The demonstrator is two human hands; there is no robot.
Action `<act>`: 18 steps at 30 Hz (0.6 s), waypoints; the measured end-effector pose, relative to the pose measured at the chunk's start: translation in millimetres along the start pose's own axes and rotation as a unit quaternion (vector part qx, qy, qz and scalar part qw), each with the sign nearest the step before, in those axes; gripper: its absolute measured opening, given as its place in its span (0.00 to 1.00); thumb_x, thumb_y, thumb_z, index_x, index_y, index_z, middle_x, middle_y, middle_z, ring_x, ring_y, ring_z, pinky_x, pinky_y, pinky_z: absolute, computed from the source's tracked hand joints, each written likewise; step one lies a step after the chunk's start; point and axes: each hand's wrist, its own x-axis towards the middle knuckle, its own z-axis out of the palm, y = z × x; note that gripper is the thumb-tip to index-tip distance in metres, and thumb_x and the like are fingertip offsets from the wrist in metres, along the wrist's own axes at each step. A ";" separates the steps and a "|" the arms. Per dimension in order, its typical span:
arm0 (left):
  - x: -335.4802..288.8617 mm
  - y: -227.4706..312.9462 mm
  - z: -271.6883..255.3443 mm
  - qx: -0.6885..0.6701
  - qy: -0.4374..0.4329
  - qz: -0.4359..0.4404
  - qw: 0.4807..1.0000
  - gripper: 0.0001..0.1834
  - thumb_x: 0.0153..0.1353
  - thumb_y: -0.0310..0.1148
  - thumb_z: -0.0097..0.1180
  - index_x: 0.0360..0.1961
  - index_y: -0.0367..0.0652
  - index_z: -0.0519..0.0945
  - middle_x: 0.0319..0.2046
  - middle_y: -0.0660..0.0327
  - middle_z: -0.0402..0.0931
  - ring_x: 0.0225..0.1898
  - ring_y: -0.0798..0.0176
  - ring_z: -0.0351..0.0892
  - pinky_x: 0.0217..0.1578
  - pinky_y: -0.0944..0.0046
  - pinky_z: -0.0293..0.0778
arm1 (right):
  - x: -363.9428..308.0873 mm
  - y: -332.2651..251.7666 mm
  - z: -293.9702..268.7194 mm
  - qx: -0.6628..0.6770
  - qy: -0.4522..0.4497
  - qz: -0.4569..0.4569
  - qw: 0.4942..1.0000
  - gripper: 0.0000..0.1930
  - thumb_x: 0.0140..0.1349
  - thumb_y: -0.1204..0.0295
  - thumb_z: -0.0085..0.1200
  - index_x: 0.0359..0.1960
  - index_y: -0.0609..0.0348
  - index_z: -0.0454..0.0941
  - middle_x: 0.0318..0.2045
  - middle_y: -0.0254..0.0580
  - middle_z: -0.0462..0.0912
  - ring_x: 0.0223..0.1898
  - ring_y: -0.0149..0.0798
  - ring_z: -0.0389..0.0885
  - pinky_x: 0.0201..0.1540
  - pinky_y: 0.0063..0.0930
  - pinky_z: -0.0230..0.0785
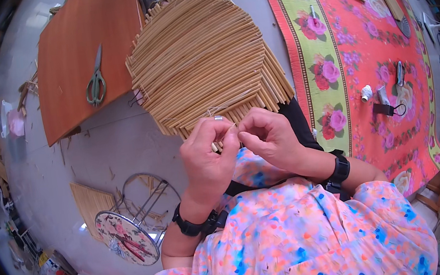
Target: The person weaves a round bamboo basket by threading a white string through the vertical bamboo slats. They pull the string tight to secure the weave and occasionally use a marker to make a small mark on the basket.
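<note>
A many-sided panel of tan reed sticks point(198, 57), laid side by side and bound with pale thread, lies in front of me. My left hand point(208, 153) is closed at its near edge, with a ring on one finger. Pale stick ends point(216, 147) show below its fingers. Close beside it, my right hand point(271, 135) is closed in a pinch. A thin strand point(235, 126) runs between the fingertips of both hands. Loose loops of thread point(213, 109) lie on the panel just beyond. Whatever is inside the fingers is mostly hidden.
Green-handled scissors point(95, 87) lie on a brown board point(75, 51) at the left. A round floral stool point(128, 238) is tipped over at the lower left. A red floral cloth point(357, 80) at the right bears a thread spool point(366, 94) and a black clip point(384, 109).
</note>
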 end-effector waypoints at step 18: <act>2.4 7.0 0.2 0.036 -0.010 0.043 0.998 0.03 0.57 0.20 0.61 0.30 0.36 0.78 0.30 0.56 0.81 0.29 0.62 0.81 0.32 0.64 0.76 | 2.4 2.2 2.0 -0.023 0.041 -0.066 0.997 0.03 0.59 0.80 0.62 0.32 0.66 0.80 0.30 0.38 0.78 0.30 0.30 0.78 0.32 0.24 0.70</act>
